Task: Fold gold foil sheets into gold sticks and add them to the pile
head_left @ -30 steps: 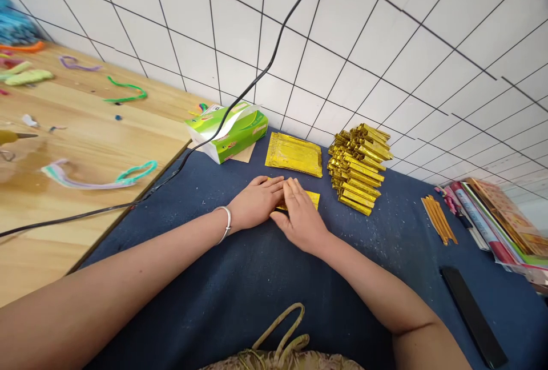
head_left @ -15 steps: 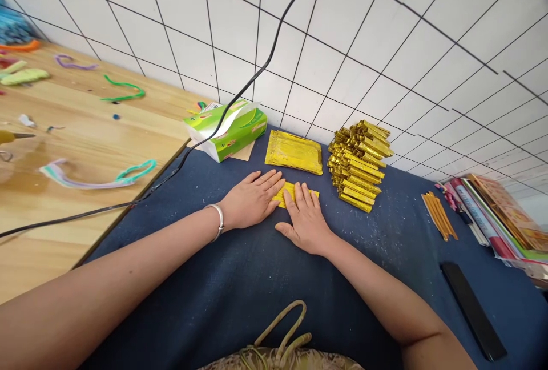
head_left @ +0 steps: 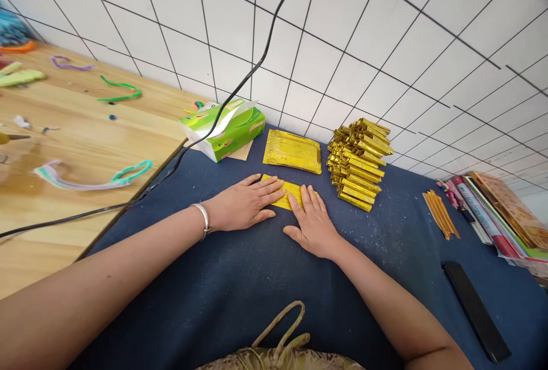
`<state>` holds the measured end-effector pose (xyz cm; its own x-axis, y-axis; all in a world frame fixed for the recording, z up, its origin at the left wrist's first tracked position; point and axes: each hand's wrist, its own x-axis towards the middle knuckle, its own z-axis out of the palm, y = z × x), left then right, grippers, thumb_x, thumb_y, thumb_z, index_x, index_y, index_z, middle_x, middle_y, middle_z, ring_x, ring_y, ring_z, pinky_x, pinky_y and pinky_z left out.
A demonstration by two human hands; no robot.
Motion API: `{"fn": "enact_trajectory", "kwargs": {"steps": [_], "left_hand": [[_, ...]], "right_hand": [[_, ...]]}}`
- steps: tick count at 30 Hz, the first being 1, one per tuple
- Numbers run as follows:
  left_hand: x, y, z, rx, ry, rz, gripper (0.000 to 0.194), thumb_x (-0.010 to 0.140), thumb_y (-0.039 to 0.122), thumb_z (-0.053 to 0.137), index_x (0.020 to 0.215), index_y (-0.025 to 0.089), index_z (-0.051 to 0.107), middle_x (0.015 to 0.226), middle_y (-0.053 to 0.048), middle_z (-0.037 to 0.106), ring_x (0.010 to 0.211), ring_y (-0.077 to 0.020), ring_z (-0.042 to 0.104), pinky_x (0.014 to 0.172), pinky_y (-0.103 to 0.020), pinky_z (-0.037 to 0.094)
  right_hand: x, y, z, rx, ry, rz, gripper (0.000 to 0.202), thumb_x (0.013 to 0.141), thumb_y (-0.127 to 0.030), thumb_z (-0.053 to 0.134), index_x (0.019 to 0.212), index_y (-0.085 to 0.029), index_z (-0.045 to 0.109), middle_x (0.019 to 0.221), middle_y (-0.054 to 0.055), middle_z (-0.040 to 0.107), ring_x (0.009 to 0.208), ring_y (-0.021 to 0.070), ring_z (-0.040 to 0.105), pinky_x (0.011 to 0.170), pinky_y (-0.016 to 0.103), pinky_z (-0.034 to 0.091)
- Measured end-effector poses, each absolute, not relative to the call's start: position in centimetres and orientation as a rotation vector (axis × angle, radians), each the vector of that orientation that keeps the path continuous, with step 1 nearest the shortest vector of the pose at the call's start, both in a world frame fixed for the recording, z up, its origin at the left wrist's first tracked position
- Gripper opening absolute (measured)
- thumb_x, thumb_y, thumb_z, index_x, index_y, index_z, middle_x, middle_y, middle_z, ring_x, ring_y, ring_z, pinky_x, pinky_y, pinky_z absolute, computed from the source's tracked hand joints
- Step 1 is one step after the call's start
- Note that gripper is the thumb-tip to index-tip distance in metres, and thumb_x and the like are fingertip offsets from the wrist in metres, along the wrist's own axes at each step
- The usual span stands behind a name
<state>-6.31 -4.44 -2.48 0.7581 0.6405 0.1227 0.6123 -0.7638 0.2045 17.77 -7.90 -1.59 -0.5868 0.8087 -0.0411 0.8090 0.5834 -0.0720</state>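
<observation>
A sheet of gold paper (head_left: pixel 282 201) lies flat on the dark blue cloth, partly covered by my fingers. My left hand (head_left: pixel 244 203), with a silver bangle at the wrist, rests palm down with its fingers over the sheet's left part. On the right part lie the fingertips of my right hand (head_left: pixel 314 218), spread with the thumb out to the side. Just beyond the sheet is a flat stack of gold paper (head_left: pixel 292 152). To its right stands a pile of folded gold paper strips (head_left: pixel 359 164).
A green tissue box (head_left: pixel 226 130) stands at the back left, with a black cable (head_left: pixel 244 80) crossing in front. Orange-brown sticks (head_left: pixel 440 214), a black case (head_left: pixel 476 310) and books (head_left: pixel 500 216) lie at right. The wooden table (head_left: pixel 77 216) at left holds pipe cleaners (head_left: pixel 122 93).
My hands have slid apart over the gold sheet, left hand to the left and right hand to the right. More of the sheet shows between them.
</observation>
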Motion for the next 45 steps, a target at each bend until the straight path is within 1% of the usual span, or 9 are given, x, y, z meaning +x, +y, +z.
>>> {"fn": "enact_trajectory", "kwargs": {"steps": [3,6,11,15,21,26,31,39,45], "left_hand": [[-6.8,-3.8,-2.2,2.726,0.979,0.271,0.051,0.095,0.046,0.030,0.142,0.028,0.029,0.149,-0.003,0.030,0.140,-0.0167,0.021,0.114,-0.035,0.006],[-7.0,-3.1,-2.2,2.633,0.985,0.293,0.042,0.097,0.041,0.027,0.135,0.031,0.042,0.143,0.001,0.041,0.137,-0.0124,0.028,0.113,-0.031,0.012],[-6.9,-2.4,-2.7,2.559,1.087,0.362,0.037,0.095,0.044,0.033,0.123,0.032,0.054,0.138,0.003,0.048,0.132,-0.0113,0.036,0.110,-0.031,0.019],[-7.1,-2.4,-2.9,2.537,1.104,0.334,0.038,0.094,0.045,0.035,0.126,0.034,0.051,0.138,0.003,0.048,0.133,-0.0133,0.034,0.111,-0.035,0.017],[-7.2,-2.4,-2.8,2.554,1.276,0.326,0.054,0.089,0.051,0.040,0.138,0.029,0.036,0.149,-0.003,0.031,0.137,-0.0189,0.028,0.111,-0.038,0.017],[-7.6,-1.9,-3.2,2.501,1.402,0.295,0.074,0.083,0.059,0.045,0.144,0.022,0.026,0.150,-0.008,0.026,0.138,-0.0245,0.023,0.111,-0.040,0.017],[-8.7,-1.0,-3.4,2.435,1.422,0.251,0.088,0.074,0.067,0.050,0.145,0.021,0.023,0.152,-0.009,0.021,0.139,-0.0272,0.020,0.111,-0.040,0.019],[-9.2,-0.7,-2.8,2.388,1.352,0.251,0.081,0.074,0.061,0.055,0.141,0.022,0.033,0.152,-0.008,0.022,0.139,-0.0283,0.020,0.112,-0.042,0.020],[-9.2,-1.0,-2.0,2.354,1.308,0.274,0.074,0.076,0.055,0.057,0.139,0.022,0.036,0.151,-0.008,0.024,0.139,-0.0273,0.021,0.112,-0.042,0.021]], "right_hand": [[18.2,-7.9,-1.5,1.414,2.802,-0.136,0.076,0.087,-0.063,0.032,0.146,-0.017,0.019,0.154,0.015,0.005,0.141,0.0305,0.000,0.112,0.053,0.014],[18.8,-7.8,-1.6,1.410,2.817,-0.153,0.073,0.089,-0.059,0.033,0.145,-0.014,0.021,0.154,0.016,0.007,0.142,0.0291,0.003,0.112,0.051,0.017],[19.6,-7.0,-2.2,1.497,2.855,-0.222,0.051,0.095,-0.044,0.030,0.139,-0.020,0.037,0.151,0.010,0.022,0.141,0.0231,0.015,0.111,0.046,0.025],[20.0,-6.6,-2.5,1.559,2.890,-0.265,0.044,0.096,-0.038,0.033,0.135,-0.023,0.045,0.148,0.006,0.031,0.139,0.0205,0.022,0.110,0.043,0.028],[20.3,-6.6,-2.2,1.646,2.890,-0.348,0.042,0.094,-0.036,0.037,0.133,-0.027,0.046,0.147,0.003,0.035,0.138,0.0209,0.024,0.109,0.044,0.029],[20.8,-6.4,-2.3,1.828,2.857,-0.427,0.052,0.089,-0.038,0.046,0.138,-0.021,0.040,0.148,0.007,0.031,0.139,0.0243,0.022,0.110,0.046,0.026],[21.2,-6.0,-2.3,1.888,2.858,-0.595,0.060,0.086,-0.035,0.050,0.141,-0.021,0.032,0.148,0.008,0.032,0.138,0.0244,0.024,0.111,0.046,0.024],[21.7,-5.9,-3.0,1.983,2.895,-0.594,0.066,0.080,-0.039,0.057,0.140,-0.023,0.034,0.142,0.007,0.040,0.135,0.0274,0.027,0.110,0.049,0.024],[21.6,-6.0,-3.0,1.995,2.914,-0.578,0.065,0.080,-0.036,0.059,0.139,-0.022,0.035,0.138,0.008,0.043,0.129,0.0266,0.033,0.108,0.047,0.027]]}}
